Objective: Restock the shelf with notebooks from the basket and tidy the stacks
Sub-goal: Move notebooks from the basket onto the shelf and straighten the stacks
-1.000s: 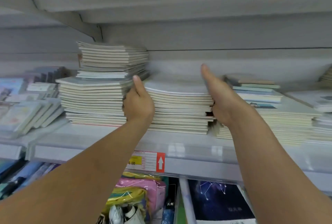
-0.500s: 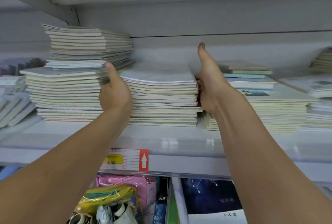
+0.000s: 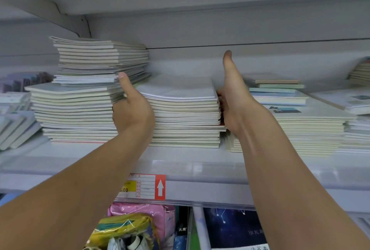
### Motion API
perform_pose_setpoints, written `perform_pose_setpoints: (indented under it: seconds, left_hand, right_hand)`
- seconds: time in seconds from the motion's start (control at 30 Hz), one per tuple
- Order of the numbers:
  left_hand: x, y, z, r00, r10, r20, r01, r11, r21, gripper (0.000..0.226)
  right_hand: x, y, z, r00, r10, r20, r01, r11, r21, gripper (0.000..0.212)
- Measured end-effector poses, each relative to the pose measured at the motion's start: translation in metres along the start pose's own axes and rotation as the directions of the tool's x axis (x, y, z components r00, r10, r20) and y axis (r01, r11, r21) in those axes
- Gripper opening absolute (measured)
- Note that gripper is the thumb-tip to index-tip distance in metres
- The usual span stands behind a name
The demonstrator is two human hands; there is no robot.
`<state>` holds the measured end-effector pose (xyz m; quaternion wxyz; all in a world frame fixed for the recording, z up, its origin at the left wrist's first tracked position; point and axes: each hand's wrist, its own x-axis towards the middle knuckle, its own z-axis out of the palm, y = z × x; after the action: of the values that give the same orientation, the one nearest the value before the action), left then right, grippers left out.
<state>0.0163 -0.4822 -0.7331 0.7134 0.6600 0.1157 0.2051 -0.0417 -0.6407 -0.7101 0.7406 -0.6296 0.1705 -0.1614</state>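
At the centre of the frame a middle stack of notebooks (image 3: pixel 184 117) is seated on the white shelf (image 3: pixel 200 161) and is clasped between both hands. The left hand (image 3: pixel 133 109) is pressed to its left side, thumb raised; the right hand (image 3: pixel 233 101) is curled round its right edge, thumb upright. A taller stack (image 3: pixel 80 99) is touched at left; a lower stack (image 3: pixel 300 125) is seen at right. A red-arrowed price tag (image 3: pixel 146 186) is fixed below.

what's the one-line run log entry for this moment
phase: tidy stacks | left hand: presses middle stack left side | right hand: presses its right side, thumb up | basket: not in view
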Motion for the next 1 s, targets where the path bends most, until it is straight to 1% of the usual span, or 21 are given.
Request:
perform_pose_setpoints:
  seconds: [0.13, 0.17, 0.2, 0.27, 0.3, 0.33, 0.37, 0.4, 0.47, 0.57, 0.6, 0.67, 0.7, 0.77, 0.83, 0.93, 0.97, 1.0]
  left_hand:
    - [-0.002, -0.003, -0.002, 0.999, 0.054, -0.003, -0.054, 0.998, 0.012, 0.064]
    - [-0.003, -0.003, -0.002, 0.997, 0.073, -0.004, -0.073, 0.997, 0.017, 0.065]
    - [-0.003, -0.005, -0.002, 0.996, 0.093, -0.007, -0.093, 0.995, 0.025, 0.066]
    - [-0.001, -0.009, -0.002, 0.988, 0.152, -0.012, -0.152, 0.988, 0.032, 0.073]
    - [0.001, -0.011, -0.001, 0.984, 0.180, -0.017, -0.179, 0.984, 0.019, 0.076]
    - [0.004, -0.013, 0.001, 0.981, 0.190, -0.029, -0.190, 0.982, 0.006, 0.077]
    - [0.005, -0.014, 0.001, 0.982, 0.186, -0.037, -0.186, 0.982, -0.008, 0.077]
    - [0.007, -0.014, 0.002, 0.982, 0.183, -0.040, -0.183, 0.983, -0.013, 0.076]
    - [0.007, -0.014, 0.003, 0.977, 0.209, -0.049, -0.209, 0.978, 0.007, 0.076]
    - [0.007, -0.012, 0.004, 0.962, 0.266, -0.064, -0.262, 0.963, 0.062, 0.075]
    - [0.007, -0.012, 0.004, 0.960, 0.273, -0.061, -0.268, 0.960, 0.078, 0.076]
    - [0.007, -0.013, 0.004, 0.955, 0.293, -0.053, -0.286, 0.952, 0.110, 0.078]
    - [0.008, -0.014, 0.004, 0.952, 0.302, -0.051, -0.295, 0.949, 0.113, 0.079]
    - [0.007, -0.015, 0.004, 0.956, 0.291, -0.045, -0.288, 0.955, 0.067, 0.079]
    - [0.009, -0.015, 0.004, 0.964, 0.265, -0.026, -0.264, 0.964, 0.036, 0.084]
    - [0.008, -0.013, 0.003, 0.967, 0.250, -0.040, -0.250, 0.968, 0.008, 0.076]
    - [0.008, -0.012, 0.003, 0.969, 0.244, -0.039, -0.244, 0.970, -0.004, 0.074]
    - [0.007, -0.011, 0.002, 0.971, 0.236, -0.033, -0.237, 0.971, -0.018, 0.073]
  right_hand:
    - [-0.008, 0.002, 0.003, 0.999, 0.040, 0.033, -0.040, 0.999, 0.012, 0.085]
    - [-0.008, 0.004, 0.005, 0.999, 0.042, 0.028, -0.042, 0.999, 0.012, 0.086]
    - [-0.006, 0.005, 0.005, 0.999, 0.029, 0.034, -0.029, 0.999, 0.016, 0.097]
    - [-0.009, 0.000, 0.007, 0.999, 0.035, 0.002, -0.035, 0.999, -0.004, 0.141]
    - [-0.013, -0.004, 0.009, 0.999, 0.040, -0.003, -0.041, 0.998, -0.040, 0.145]
    - [-0.015, -0.008, 0.009, 0.999, 0.033, -0.032, -0.036, 0.995, -0.097, 0.133]
    - [-0.018, -0.012, 0.007, 0.998, 0.026, -0.054, -0.033, 0.990, -0.137, 0.115]
    - [-0.017, -0.014, 0.004, 0.997, 0.032, -0.067, -0.041, 0.989, -0.143, 0.106]
    - [-0.010, -0.012, -0.010, 0.995, 0.053, -0.086, -0.064, 0.990, -0.128, 0.110]
    - [-0.017, -0.011, -0.013, 0.996, 0.085, -0.032, -0.087, 0.995, -0.046, 0.099]
    - [-0.017, -0.011, -0.010, 0.997, 0.082, -0.003, -0.082, 0.996, -0.037, 0.104]
    - [-0.014, -0.010, -0.001, 0.994, 0.081, 0.078, -0.077, 0.996, -0.050, 0.127]
    - [-0.014, -0.010, 0.004, 0.991, 0.074, 0.115, -0.067, 0.996, -0.062, 0.134]
    - [-0.012, -0.008, 0.007, 0.987, 0.053, 0.154, -0.044, 0.997, -0.064, 0.142]
    - [-0.009, -0.004, 0.004, 0.987, 0.065, 0.145, -0.064, 0.998, -0.012, 0.148]
    - [-0.005, 0.002, -0.003, 0.986, 0.080, 0.148, -0.091, 0.994, 0.067, 0.160]
    - [-0.006, 0.002, -0.003, 0.988, 0.068, 0.142, -0.080, 0.993, 0.084, 0.161]
    - [-0.005, 0.002, -0.003, 0.989, 0.056, 0.137, -0.070, 0.993, 0.098, 0.158]
